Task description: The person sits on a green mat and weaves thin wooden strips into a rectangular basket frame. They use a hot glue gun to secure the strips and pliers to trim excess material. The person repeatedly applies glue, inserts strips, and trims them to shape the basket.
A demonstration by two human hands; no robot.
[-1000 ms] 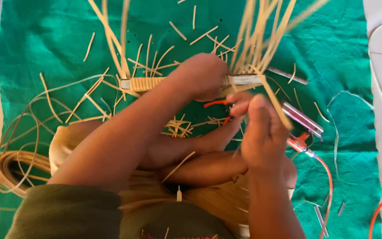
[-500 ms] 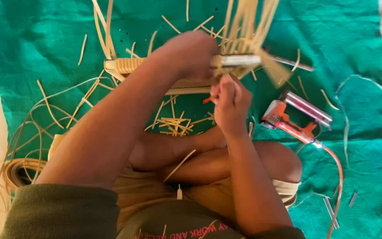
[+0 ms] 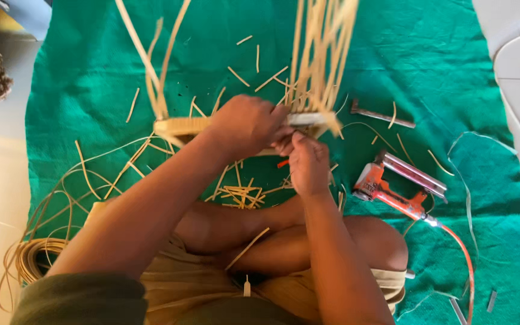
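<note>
A person sits cross-legged on a green cloth (image 3: 428, 72) and holds a half-made woven cane basket (image 3: 182, 127). Its flat woven base lies longways from left to right, just above the cloth. Long cane strips (image 3: 323, 54) stick up from the base and point away from the person, toward the top of the view.

The left hand (image 3: 245, 123) is closed around the middle of the base, with its fingers wrapped over the top edge. The right hand (image 3: 308, 162) sits just below the right end of the base. Its fingers (image 3: 296, 139) are pinched shut on a thin piece at that edge, but it is too small to tell what it is. Both hands almost touch each other.

Short cut cane bits (image 3: 242, 194) lie on the cloth under the hands. An orange staple gun (image 3: 392, 192) lies to the right, near the knee. A coil of cane (image 3: 34, 259) lies at the lower left.
</note>
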